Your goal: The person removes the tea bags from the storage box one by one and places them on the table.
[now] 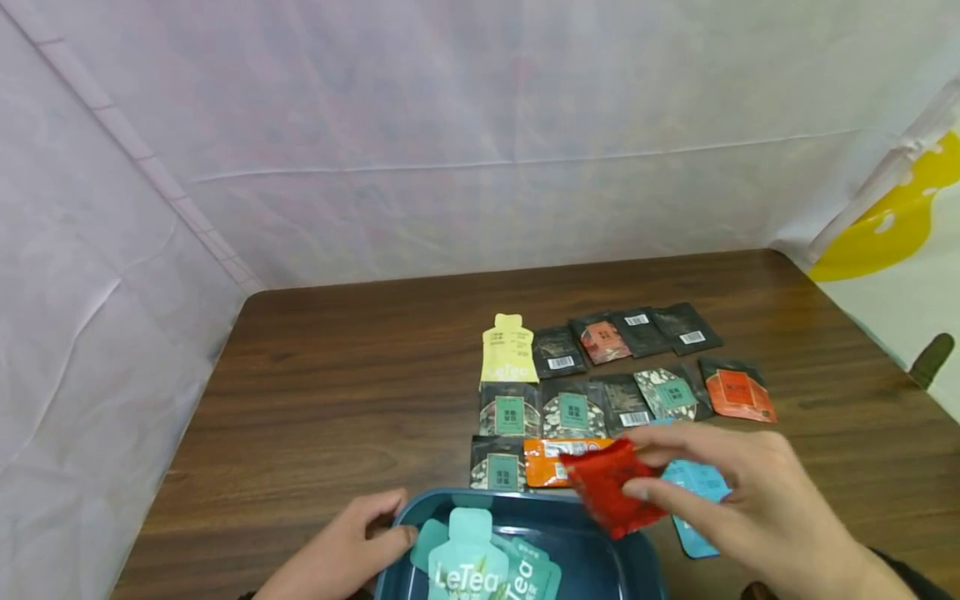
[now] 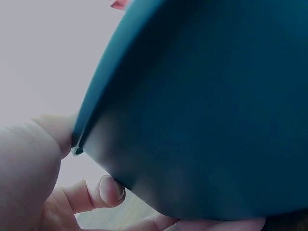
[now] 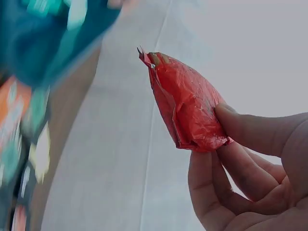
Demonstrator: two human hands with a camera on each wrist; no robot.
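Note:
Between thumb and fingers my right hand [image 1: 757, 500] pinches a small red foil packet [image 1: 611, 492], tilted above the right rim of a dark blue plastic tub [image 1: 592, 571]. The right wrist view shows the crinkled red packet [image 3: 187, 103] with its sealed edge. My left hand [image 1: 345, 546] grips the tub's left side, thumb at the rim and fingers underneath, as the left wrist view shows. Inside the tub lie several pale green LeTea pouches [image 1: 465, 562]. Light blue packets [image 1: 697, 537] on the table are partly hidden behind my right hand.
Beyond the tub, rows of packets cover part of the brown wooden table [image 1: 337, 375]: a yellow pouch [image 1: 508, 350], several black sachets [image 1: 510, 412], an orange packet [image 1: 540, 467] and a red-fronted sachet [image 1: 738, 392]. White curtains [image 1: 480, 125] hang behind the table.

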